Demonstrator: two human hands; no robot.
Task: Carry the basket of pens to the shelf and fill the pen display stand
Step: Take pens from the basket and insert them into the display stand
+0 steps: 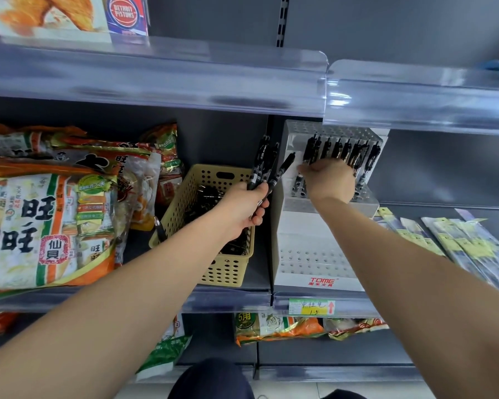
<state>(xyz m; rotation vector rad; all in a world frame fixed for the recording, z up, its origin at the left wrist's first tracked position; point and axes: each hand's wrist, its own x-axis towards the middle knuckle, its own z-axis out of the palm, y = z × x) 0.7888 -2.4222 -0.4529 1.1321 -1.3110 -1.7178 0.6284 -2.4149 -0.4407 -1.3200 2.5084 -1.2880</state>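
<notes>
Risk 1: the bunch of pens (264, 165) fans out loosely above the left hand (248, 205), and one pen angles off toward the stand. If the grip slackens, it could slide out and drop.
Risk 2: the right hand (330, 181) crowds the row of seated pens (343, 151). A knuckle bump could knock some crooked or pop them out.
Left hand: centre frame, over the basket (228, 269), arm stretched forward, fingers wrapped round the lower ends of the bunch.
Right hand: right of centre, reaching in at the pen display stand (314, 272), back of the hand facing us, fingers curled. Can't tell if it pinches a pen.
Basket: sits on the shelf (228, 300) just left of the stand, more dark pens inside.
Stand: upper tier partly filled, lower white tiers bare.
Stage, my guess: mid-fill, plenty left.
</notes>
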